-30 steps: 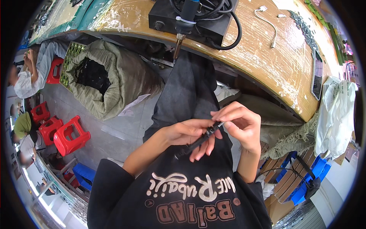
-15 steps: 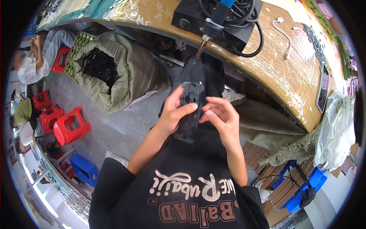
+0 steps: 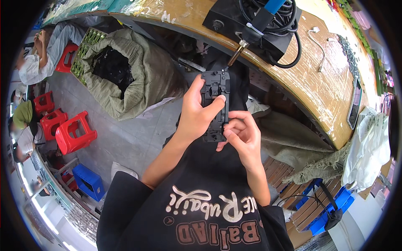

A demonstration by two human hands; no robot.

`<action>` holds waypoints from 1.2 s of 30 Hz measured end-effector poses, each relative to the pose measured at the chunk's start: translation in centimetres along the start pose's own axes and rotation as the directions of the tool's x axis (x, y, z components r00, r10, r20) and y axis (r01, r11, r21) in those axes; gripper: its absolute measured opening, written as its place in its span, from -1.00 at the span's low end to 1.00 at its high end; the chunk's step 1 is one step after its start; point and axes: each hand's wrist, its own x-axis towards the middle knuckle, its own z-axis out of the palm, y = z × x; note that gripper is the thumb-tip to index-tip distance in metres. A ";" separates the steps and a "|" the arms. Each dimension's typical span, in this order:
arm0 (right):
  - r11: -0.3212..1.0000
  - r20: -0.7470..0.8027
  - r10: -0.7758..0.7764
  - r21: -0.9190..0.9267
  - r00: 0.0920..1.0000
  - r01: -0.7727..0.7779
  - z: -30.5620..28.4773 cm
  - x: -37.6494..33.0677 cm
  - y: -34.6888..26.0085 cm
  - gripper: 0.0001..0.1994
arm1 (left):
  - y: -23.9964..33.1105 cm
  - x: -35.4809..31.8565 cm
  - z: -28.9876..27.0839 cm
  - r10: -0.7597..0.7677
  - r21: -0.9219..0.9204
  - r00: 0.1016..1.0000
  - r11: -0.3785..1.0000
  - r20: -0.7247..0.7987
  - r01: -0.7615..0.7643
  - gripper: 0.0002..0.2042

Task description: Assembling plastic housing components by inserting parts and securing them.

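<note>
My left hand point(image 3: 196, 113) is closed round a black plastic housing point(image 3: 215, 90), a long rectangular part with moulded ribs and pockets, its thumb lying across the face. My right hand point(image 3: 244, 136) has its fingers curled against the housing's lower right edge, thumb near the rim; its fingertips are partly hidden. Just above the part's upper right corner, the metal tip of a soldering iron point(image 3: 238, 53) points down. Whether tip and plastic touch, I cannot tell.
The iron overhangs the bench edge beside a black box point(image 3: 224, 21) with coiled cables. On the wooden bench point(image 3: 312, 81) lie a white cable point(image 3: 321, 52) and a phone point(image 3: 355, 104). A sack of black parts point(image 3: 161, 79) stands left, near red stools point(image 3: 75, 133) and a blue crate point(image 3: 88, 182).
The housing has risen toward the iron's tip and now faces up more squarely. My right hand has come in against its lower edge. The view has shifted slightly.
</note>
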 end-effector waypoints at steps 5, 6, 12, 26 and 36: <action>1.000 0.000 -0.011 -0.009 1.000 0.011 0.0 0.1 -0.1 -0.68 | 0.2 0.1 0.1 -0.006 -0.005 1.000 1.000 0.011 0.006 -0.76; 1.000 -0.002 -0.014 -0.001 1.000 0.014 0.1 0.1 -0.1 -0.68 | 0.2 0.1 0.1 -0.006 -0.007 1.000 1.000 0.011 0.006 -0.76; 0.999 -0.009 -0.032 0.008 0.999 0.032 0.1 0.0 -0.2 -0.68 | 0.1 0.2 0.1 -0.005 -0.018 1.000 1.000 0.026 0.005 -0.75; 0.999 0.002 -0.043 0.010 0.999 0.043 -0.1 0.2 -0.2 -0.66 | 0.3 0.3 0.3 0.037 -0.020 0.999 0.999 0.013 -0.037 -0.77; 0.998 0.031 -0.012 -0.066 0.999 0.014 -0.6 1.0 0.2 -0.60 | -0.6 0.8 -0.1 0.045 0.118 0.998 0.992 -0.033 -0.041 -0.80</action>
